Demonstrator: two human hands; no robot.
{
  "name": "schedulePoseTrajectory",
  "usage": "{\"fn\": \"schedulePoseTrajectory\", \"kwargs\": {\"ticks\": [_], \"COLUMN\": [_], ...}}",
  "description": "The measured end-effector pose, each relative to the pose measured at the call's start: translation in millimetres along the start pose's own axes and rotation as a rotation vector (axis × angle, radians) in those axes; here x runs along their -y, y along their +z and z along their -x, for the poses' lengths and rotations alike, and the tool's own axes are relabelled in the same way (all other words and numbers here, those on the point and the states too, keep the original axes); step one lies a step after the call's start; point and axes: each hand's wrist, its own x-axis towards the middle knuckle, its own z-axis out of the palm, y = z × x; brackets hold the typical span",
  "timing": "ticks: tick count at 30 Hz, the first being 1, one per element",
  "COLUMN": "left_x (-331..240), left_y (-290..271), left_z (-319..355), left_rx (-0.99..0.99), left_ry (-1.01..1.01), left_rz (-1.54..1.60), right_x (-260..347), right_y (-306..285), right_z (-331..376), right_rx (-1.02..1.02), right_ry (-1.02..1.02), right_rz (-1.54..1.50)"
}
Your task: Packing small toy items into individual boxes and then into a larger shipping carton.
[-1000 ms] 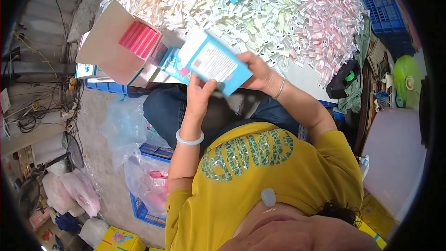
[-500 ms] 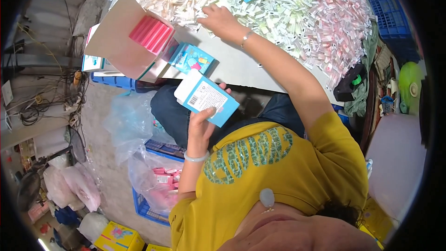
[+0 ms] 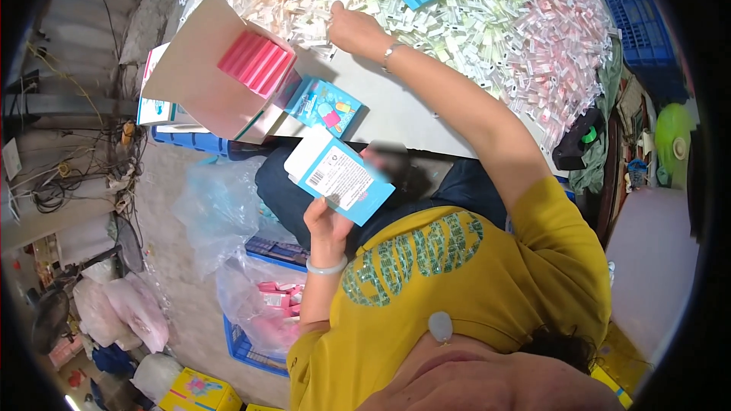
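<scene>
Right hand (image 3: 352, 29) now further into sachet pile (image 3: 487, 23), fingers curled on sachets; left hand (image 3: 326, 221) gripping blue box (image 3: 339, 175).

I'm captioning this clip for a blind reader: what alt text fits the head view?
A person in a yellow shirt holds a small blue carton in the left hand while the right hand reaches into a heap of small wrapped packets on a table. An open cardboard box stands nearby.

A bare strip of grey tabletop (image 3: 396, 110) lies open. Heaped small packets (image 3: 487, 23) crowd beyond; an open carton (image 3: 209, 80) blocks the left.
</scene>
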Motion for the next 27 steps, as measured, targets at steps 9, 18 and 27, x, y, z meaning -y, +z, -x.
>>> {"fn": "schedulePoseTrajectory", "kwargs": {"ticks": [9, 18, 27], "left_x": [-0.7, 4.0, 21.7], "left_y": [0.2, -3.9, 1.1], "left_z": [5.7, 5.9, 11.3], "left_rx": [-0.024, 0.001, 0.007], "left_ry": [0.034, -0.012, -0.085], "left_rz": [-0.044, -0.033, -0.037], "right_x": [2.8, -34.9, -47.7], "right_y": [32.2, -12.2, -2.1], "right_z": [-32.7, 66.7, 160.9], "right_rx": [-0.162, 0.242, 0.114], "right_ry": [0.144, 0.101, 0.07], "right_rz": [-0.024, -0.081, 0.052]}}
